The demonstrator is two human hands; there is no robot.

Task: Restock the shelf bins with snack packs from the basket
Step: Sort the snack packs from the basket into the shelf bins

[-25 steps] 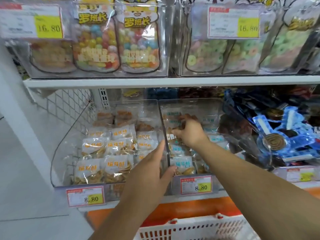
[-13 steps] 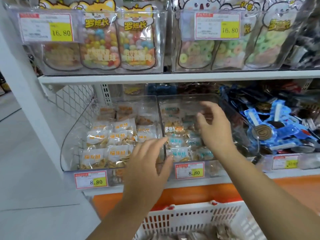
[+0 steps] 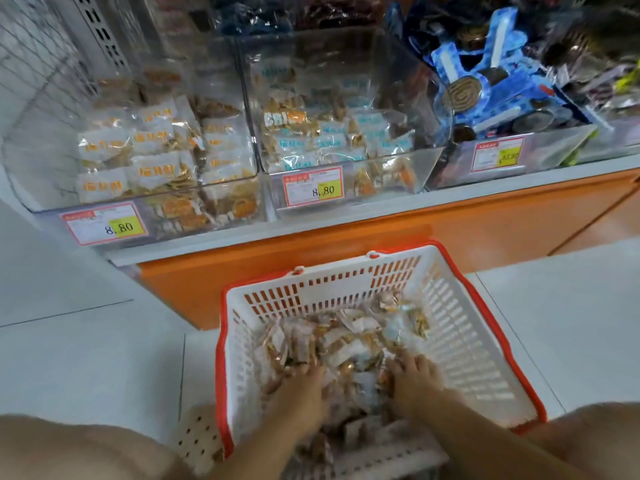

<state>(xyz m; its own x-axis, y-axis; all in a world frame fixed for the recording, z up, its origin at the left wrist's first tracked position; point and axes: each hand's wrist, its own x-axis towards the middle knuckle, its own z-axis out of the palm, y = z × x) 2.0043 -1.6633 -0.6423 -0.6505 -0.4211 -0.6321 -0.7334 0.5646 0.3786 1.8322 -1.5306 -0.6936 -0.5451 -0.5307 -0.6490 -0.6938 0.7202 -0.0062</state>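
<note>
Snack packs [image 3: 353, 336] sit piled loose in the white, red-rimmed basket [image 3: 460, 327] on the floor, right below the shelf. Left hand [image 3: 304, 388] and right hand [image 3: 415, 377] are both palm-down in the pile, fingertips buried. It's too blurry to tell if either's actually grabbing anything. Up top, the left bin [image 3: 31, 161] has orange-label packs and the right bin [image 3: 415, 109] has blue-label ones.

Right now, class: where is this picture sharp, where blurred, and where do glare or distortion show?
Head view: the red-bordered 8.80 price tag is legible; the left hand and right hand in the white, red-rimmed plastic basket are motion-blurred; the clear plastic bin carries glare; the wide lens bows the orange shelf base.
</note>
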